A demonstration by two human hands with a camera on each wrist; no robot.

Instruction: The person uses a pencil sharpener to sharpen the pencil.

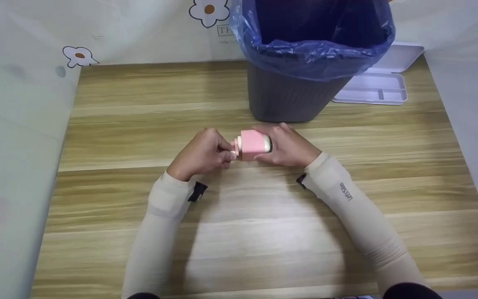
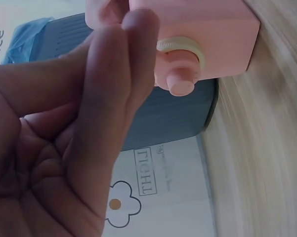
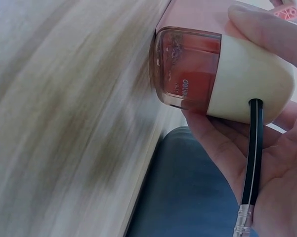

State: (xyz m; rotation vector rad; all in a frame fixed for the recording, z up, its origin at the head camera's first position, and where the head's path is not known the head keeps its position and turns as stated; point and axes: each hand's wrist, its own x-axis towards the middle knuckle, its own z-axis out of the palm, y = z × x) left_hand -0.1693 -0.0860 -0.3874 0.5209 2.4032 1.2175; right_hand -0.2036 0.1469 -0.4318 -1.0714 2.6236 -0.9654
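A pink and cream crank pencil sharpener (image 1: 253, 145) is held sideways just in front of the bin. My right hand (image 1: 286, 145) grips its body, thumb on one side and fingers on the other. A black pencil (image 3: 255, 148) sticks out of the sharpener's cream face (image 3: 252, 79), its far end silvery. Dark shavings show inside the clear drawer (image 3: 190, 69). At the opposite end, my left hand (image 1: 206, 153) pinches the crank handle (image 3: 288, 12) with thumb and fingers. The pink crank hub (image 2: 180, 69) shows beside those fingers in the left wrist view; they hide the handle's grip there.
A grey bin (image 1: 288, 95) with a blue bag liner (image 1: 318, 58) stands behind my hands. Right of it lies an open, pale lilac pencil case (image 1: 392, 89) with compartments. Wood-grain tabletop (image 1: 139, 207) spreads beneath, and a flower-printed sheet (image 1: 147, 33) borders the back.
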